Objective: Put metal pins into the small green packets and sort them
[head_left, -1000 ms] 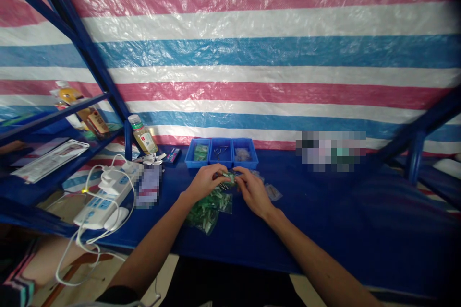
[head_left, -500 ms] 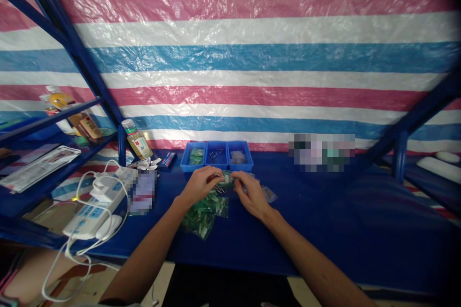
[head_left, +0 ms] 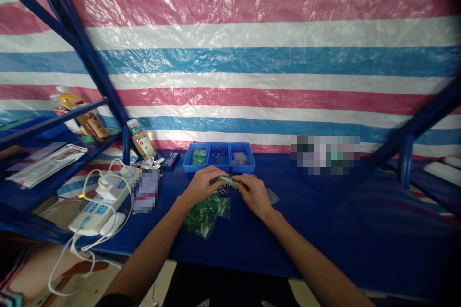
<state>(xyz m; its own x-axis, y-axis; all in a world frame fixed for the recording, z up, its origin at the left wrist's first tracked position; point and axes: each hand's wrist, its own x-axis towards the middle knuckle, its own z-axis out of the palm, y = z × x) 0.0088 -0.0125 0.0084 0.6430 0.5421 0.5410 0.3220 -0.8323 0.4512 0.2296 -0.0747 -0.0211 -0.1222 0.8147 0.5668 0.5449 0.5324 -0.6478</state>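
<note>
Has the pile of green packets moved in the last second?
No. The pile of green packets lies in the same spot, nearer the person than the blue trays.

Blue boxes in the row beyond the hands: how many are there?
3: left box with green packets, middle box with dark pieces, right box with pale pieces. None in this row looks hidden.
</note>
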